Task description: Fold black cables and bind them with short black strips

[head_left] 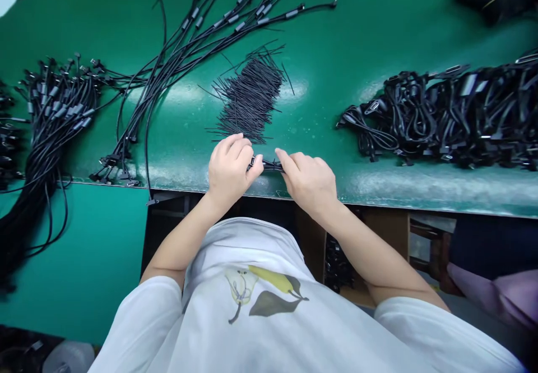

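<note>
My left hand and my right hand meet near the front edge of the green table. Both are closed on a short folded black cable held between them, its connector end by my left fingertips. Just beyond the hands lies a heap of thin black twist ties.
Loose black cables with connectors fan out at the back left. A thick cable bunch hangs over the left edge. Coiled finished cables are piled at the right. A box of cables sits under the table.
</note>
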A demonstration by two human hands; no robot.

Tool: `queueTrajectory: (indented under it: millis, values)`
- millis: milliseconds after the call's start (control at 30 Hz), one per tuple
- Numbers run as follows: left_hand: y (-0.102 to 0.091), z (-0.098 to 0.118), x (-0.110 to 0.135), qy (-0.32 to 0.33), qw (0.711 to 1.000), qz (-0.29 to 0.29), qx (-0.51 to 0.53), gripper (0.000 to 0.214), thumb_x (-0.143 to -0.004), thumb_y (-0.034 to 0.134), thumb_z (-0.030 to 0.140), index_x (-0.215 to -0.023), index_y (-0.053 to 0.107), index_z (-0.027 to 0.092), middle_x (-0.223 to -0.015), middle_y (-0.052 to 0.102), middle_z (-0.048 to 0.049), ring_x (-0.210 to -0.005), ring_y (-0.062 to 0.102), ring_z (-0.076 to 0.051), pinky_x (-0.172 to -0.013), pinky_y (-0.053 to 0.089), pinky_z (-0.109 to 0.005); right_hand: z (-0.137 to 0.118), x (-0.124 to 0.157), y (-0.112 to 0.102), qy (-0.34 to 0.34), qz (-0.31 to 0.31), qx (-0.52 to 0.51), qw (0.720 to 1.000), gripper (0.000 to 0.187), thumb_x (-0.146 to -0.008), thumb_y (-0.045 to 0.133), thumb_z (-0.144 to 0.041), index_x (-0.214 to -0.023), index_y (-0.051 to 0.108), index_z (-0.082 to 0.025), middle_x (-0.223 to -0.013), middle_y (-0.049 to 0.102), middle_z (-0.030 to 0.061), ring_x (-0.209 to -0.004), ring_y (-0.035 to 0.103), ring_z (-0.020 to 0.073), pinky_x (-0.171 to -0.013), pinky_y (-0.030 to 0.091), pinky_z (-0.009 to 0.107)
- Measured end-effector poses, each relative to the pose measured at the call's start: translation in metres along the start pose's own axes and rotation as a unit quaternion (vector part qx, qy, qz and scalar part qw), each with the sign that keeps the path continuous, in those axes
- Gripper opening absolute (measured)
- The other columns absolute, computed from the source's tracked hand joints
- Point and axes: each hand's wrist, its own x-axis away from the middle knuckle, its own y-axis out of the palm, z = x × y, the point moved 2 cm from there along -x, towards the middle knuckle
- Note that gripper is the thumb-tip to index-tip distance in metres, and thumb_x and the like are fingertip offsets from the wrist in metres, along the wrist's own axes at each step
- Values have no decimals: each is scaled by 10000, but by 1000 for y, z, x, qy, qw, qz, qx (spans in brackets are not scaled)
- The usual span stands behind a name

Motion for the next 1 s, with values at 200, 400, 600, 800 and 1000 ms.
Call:
queueTrajectory:
  millis: [200, 400, 600, 800, 1000]
  values:
    - [4, -5, 3, -47, 976, -73, 197, 472, -929, 512, 527, -1221, 593, 165, -1377, 573, -168, -1254, 555, -273, -1073, 430, -446, -1, 4, -1, -22, 32, -7, 999, 414, -993, 383, -212, -1344, 595, -268, -785, 622, 42, -626, 485, 149, -616, 312, 331]
    - [15, -13, 12, -157, 891, -135, 405, 440, -845, 664, 428, -1204, 596, 183, -1134, 694, -79, -928, 683, -177, -858, 555, -314, 0, 7, 0, -23, 58, 5, 998, 401, -1011, 401, -299, -1359, 595, -253, -691, 565, 14, -569, 465, 124, -558, 307, 295]
    - [21, -14, 10, -150, 907, -157, 361, 463, -845, 648, 341, -1271, 568, 180, -1317, 627, -131, -1109, 654, -216, -965, 525, -348, 10, 7, 4, -15, 37, 27, 999, 392, -1005, 408, -281, -1344, 601, -239, -873, 651, 48, -685, 535, 141, -582, 335, 286]
    - [-33, -43, 21, -93, 986, -88, 108, 420, -944, 521, 380, -1333, 553, 224, -1363, 597, -126, -1240, 580, -242, -1074, 452, -428, 122, 20, -21, 205, 153, 88, 963, 454, -994, 421, -358, -1379, 559, -162, -1131, 603, 182, -965, 534, 271, -808, 399, 396]
    - [-117, -96, 64, -205, 945, 33, -254, 572, -937, 506, 413, -1440, 446, 147, -1413, 519, -217, -1329, 469, -380, -1097, 378, -557, 168, 31, -33, 249, 155, 72, 953, 538, -944, 562, -461, -1370, 545, -132, -1422, 463, 270, -1277, 427, 402, -1075, 187, 669]
